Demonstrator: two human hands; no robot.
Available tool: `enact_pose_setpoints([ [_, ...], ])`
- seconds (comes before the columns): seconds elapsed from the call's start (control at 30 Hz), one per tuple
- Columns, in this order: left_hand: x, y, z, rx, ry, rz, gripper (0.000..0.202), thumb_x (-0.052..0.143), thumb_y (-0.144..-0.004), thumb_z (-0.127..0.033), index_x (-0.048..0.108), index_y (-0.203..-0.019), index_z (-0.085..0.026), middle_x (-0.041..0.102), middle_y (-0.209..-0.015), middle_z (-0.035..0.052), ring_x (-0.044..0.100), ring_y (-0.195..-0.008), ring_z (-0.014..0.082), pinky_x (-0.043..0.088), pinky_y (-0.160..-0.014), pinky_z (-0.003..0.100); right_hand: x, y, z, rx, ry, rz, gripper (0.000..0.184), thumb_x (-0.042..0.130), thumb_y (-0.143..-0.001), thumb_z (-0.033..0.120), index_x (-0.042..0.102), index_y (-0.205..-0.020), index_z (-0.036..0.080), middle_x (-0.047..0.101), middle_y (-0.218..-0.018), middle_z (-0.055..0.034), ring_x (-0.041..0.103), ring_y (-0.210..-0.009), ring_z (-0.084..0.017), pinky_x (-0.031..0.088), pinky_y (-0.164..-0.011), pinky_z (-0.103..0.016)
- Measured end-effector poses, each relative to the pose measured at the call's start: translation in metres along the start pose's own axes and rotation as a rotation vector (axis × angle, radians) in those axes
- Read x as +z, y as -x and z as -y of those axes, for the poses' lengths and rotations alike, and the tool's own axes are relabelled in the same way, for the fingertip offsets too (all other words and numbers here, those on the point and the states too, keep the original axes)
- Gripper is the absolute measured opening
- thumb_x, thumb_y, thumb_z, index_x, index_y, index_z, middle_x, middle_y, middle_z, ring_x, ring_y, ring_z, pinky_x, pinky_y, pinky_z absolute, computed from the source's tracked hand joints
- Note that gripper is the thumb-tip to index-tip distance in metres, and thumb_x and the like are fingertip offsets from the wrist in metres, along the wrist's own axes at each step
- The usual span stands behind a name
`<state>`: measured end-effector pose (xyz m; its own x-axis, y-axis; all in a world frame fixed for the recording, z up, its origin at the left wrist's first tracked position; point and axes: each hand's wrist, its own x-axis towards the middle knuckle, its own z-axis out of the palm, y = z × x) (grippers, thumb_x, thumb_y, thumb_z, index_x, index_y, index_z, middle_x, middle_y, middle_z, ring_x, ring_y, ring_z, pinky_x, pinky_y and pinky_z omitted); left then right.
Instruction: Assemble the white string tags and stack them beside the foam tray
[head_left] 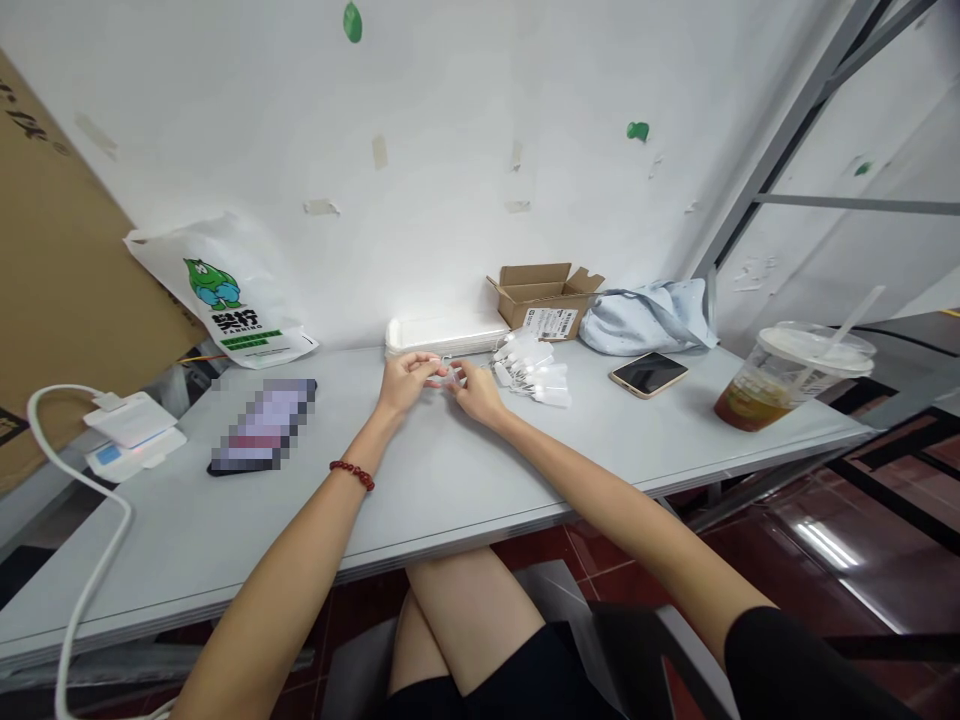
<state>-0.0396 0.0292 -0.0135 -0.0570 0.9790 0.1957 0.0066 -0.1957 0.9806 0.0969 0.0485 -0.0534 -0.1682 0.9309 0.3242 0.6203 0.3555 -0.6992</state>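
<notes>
Over the grey table, my left hand and my right hand meet with thumbs and fingers pinched. Between the fingertips is a small clear plastic piece, partly covered by the fingers; its exact kind is too small to tell. Just right of my right hand lies a loose pile of translucent white plastic pieces, flat and tag-like, with thin dark bits among them. Behind my hands, against the wall, sits a long white tray-like stack.
An opened cardboard box and a pale blue cloth bag stand at the back. To the right are a phone and a drink cup. Leftward are another phone, a white plastic bag and a corded white charger.
</notes>
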Motion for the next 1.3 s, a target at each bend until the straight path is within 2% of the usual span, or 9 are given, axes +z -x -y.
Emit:
enact_pose_setpoints([
  [0.23, -0.007, -0.007, 0.009, -0.067, -0.024, -0.065, 0.022, 0.070, -0.059, -0.030, 0.067, -0.069, -0.012, 0.060, -0.061, 0.0028, 0.058, -0.060, 0.0142, 0.047, -0.048, 0.024, -0.002, -0.001, 0.003, 0.008, -0.191, -0.022, 0.026, 0.059, -0.079, 0.016, 0.060, -0.106, 0.016, 0.068, -0.091, -0.0045, 0.056, -0.065, -0.012, 0.046, -0.074, -0.030],
  [0.37, -0.009, -0.009, 0.014, -0.116, -0.132, 0.019, 0.022, 0.067, -0.061, -0.032, 0.069, -0.070, -0.012, 0.057, -0.060, 0.0023, 0.054, -0.055, 0.0126, 0.044, -0.043, 0.023, -0.001, -0.003, 0.001, 0.026, -0.310, 0.069, 0.026, 0.059, -0.078, 0.014, 0.061, -0.104, 0.016, 0.067, -0.093, -0.0052, 0.054, -0.063, -0.011, 0.047, -0.067, -0.027],
  [0.5, -0.007, -0.007, 0.015, -0.039, -0.183, 0.119, 0.025, 0.064, -0.064, -0.033, 0.071, -0.074, -0.012, 0.058, -0.061, 0.0031, 0.052, -0.056, 0.0127, 0.044, -0.044, 0.023, -0.001, -0.003, -0.002, -0.003, -0.353, 0.117, 0.030, 0.055, -0.078, 0.012, 0.062, -0.107, 0.015, 0.067, -0.092, -0.0054, 0.053, -0.063, -0.010, 0.045, -0.064, -0.025],
  [0.6, -0.008, -0.007, 0.016, 0.026, -0.211, 0.162, 0.028, 0.064, -0.064, -0.036, 0.072, -0.077, -0.012, 0.068, -0.083, 0.0085, 0.050, -0.056, 0.0106, 0.044, -0.045, 0.024, -0.003, -0.003, -0.001, -0.052, -0.310, 0.114, 0.031, 0.053, -0.078, 0.010, 0.065, -0.107, 0.014, 0.067, -0.088, -0.0039, 0.051, -0.064, -0.010, 0.043, -0.067, -0.024],
  [0.7, -0.010, -0.009, 0.017, 0.028, -0.211, 0.172, 0.032, 0.064, -0.063, -0.036, 0.073, -0.083, -0.013, 0.067, -0.112, 0.0123, 0.049, -0.055, 0.0085, 0.045, -0.046, 0.025, -0.005, -0.003, -0.001, -0.130, -0.226, 0.124, 0.028, 0.051, -0.079, 0.009, 0.069, -0.101, 0.014, 0.066, -0.080, -0.0012, 0.049, -0.063, -0.010, 0.040, -0.070, -0.024],
  [0.77, -0.011, -0.010, 0.017, 0.025, -0.207, 0.181, 0.032, 0.064, -0.062, -0.036, 0.074, -0.084, -0.013, 0.066, -0.116, 0.0129, 0.050, -0.057, 0.0086, 0.045, -0.048, 0.025, -0.004, -0.003, -0.001, -0.163, -0.197, 0.143, 0.029, 0.049, -0.081, 0.010, 0.069, -0.101, 0.013, 0.065, -0.078, -0.0005, 0.047, -0.063, -0.010, 0.038, -0.069, -0.024],
  [0.93, -0.013, -0.010, 0.016, 0.046, -0.199, 0.182, 0.033, 0.065, -0.061, -0.036, 0.073, -0.084, -0.013, 0.067, -0.110, 0.0116, 0.053, -0.065, 0.0117, 0.047, -0.050, 0.025, -0.002, -0.004, -0.002, -0.190, -0.105, 0.178, 0.038, 0.044, -0.085, 0.012, 0.063, -0.118, 0.012, 0.066, -0.083, -0.0029, 0.051, -0.070, -0.013, 0.038, -0.072, -0.024],
  [1.07, -0.014, -0.010, 0.017, 0.053, -0.224, 0.149, 0.033, 0.065, -0.061, -0.035, 0.071, -0.084, -0.012, 0.068, -0.084, 0.0078, 0.052, -0.062, 0.0128, 0.046, -0.049, 0.025, -0.002, -0.005, -0.003, -0.201, -0.002, 0.209, 0.047, 0.041, -0.087, 0.012, 0.052, -0.132, 0.013, 0.068, -0.092, -0.0056, 0.054, -0.078, -0.016, 0.039, -0.077, -0.025],
  [1.3, -0.015, -0.013, 0.021, 0.103, -0.300, 0.130, 0.032, 0.063, -0.064, -0.042, 0.067, -0.077, -0.013, 0.064, -0.071, 0.0058, 0.053, -0.060, 0.0151, 0.043, -0.048, 0.026, -0.002, 0.000, 0.001, -0.185, 0.238, 0.224, 0.049, 0.045, -0.087, 0.013, 0.047, -0.136, 0.015, 0.066, -0.106, -0.0116, 0.059, -0.093, -0.021, 0.041, -0.082, -0.028],
])
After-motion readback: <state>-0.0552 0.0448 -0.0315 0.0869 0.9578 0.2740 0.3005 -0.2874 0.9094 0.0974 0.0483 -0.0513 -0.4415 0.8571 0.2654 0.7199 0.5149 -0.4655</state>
